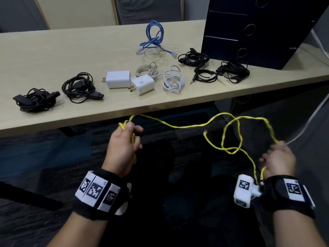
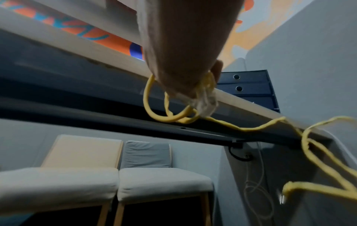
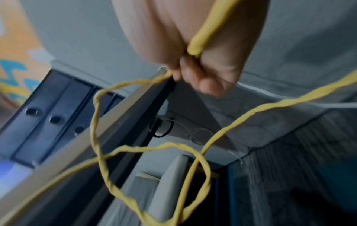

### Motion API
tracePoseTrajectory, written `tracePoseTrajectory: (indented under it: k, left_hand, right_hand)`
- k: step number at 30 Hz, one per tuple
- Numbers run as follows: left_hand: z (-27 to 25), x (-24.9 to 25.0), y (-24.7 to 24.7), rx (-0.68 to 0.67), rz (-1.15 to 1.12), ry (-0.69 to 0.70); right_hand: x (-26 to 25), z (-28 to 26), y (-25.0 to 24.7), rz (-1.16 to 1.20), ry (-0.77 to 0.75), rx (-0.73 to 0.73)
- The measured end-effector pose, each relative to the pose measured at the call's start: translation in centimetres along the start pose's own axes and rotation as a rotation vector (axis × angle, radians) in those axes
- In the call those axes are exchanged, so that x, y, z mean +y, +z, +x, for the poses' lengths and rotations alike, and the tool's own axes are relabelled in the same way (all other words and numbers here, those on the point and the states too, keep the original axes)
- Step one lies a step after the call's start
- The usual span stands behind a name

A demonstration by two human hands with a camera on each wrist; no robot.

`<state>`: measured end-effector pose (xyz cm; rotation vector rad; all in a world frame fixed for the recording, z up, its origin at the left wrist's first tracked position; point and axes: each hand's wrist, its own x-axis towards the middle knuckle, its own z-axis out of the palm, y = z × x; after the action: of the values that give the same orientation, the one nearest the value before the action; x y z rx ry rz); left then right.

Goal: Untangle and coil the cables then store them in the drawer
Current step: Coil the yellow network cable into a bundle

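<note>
A yellow cable stretches between both hands below the table's front edge. My left hand grips a few small loops of it, with a clear plug by the fingers. My right hand grips the other end; loose, crossing loops hang between the hands. On the wooden table lie a blue cable, white cables, two white chargers and several black cable bundles. A dark blue drawer unit stands at the table's right end, drawers closed.
The table edge runs just above my hands. Upholstered stools stand under the far side of the table. Dark carpet lies below. A thin white cord hangs at the right.
</note>
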<state>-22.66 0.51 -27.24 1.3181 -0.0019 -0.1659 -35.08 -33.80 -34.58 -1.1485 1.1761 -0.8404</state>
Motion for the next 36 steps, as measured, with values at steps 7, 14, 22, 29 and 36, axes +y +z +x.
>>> tracePoseTrajectory:
  k: [7, 14, 22, 29, 36]
  left_hand:
    - [-1.4, -0.2, 1.8, -0.317, 0.122, 0.037]
    - [-1.4, -0.1, 2.6, -0.237, 0.061, -0.059]
    - [-2.8, 0.4, 3.2, -0.497, -0.109, -0.279]
    - [-3.8, 0.9, 3.6, -0.729, -0.4, -0.388]
    - [-3.5, 0.7, 3.5, -0.679, -0.677, -0.283]
  right_hand:
    - [1.3, -2.4, 3.0, -0.865, -0.334, -0.384]
    - [-1.3, -6.8, 3.4, -1.26, -0.399, -0.663]
    - [-1.7, -12.0, 4.2, -0.626, -0.612, -1.019]
    - [1.4, -14.8, 7.5, -0.557, -0.445, -1.177]
    - [2.8, -15.7, 7.2, -0.621, -0.459, -1.152]
